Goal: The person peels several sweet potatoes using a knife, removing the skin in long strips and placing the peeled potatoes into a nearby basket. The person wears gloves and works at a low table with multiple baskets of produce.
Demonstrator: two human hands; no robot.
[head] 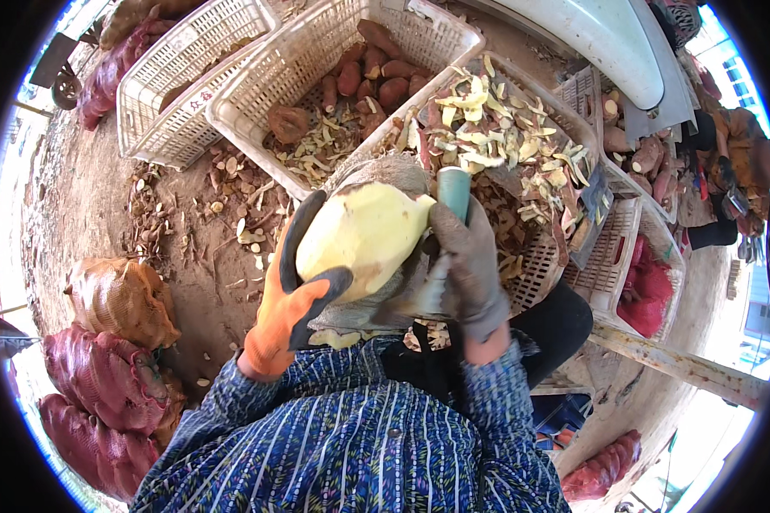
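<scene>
A large peeled sweet potato with pale yellow flesh lies over my lap on a grey cloth. My left hand, in an orange and black glove, grips its left side and underside. In a grey glove, my right hand is closed round a tool with a green cylindrical handle, close to the right side of the root. The working end of the tool is blurred and partly hidden, so its kind cannot be told. Pale peelings are heaped just beyond my right hand.
A plastic crate ahead holds unpeeled sweet potatoes and scraps. Another crate stands left of it. Filled mesh sacks lie at the left. On the right are a crate with a red mesh bag, a rusty bar and another person.
</scene>
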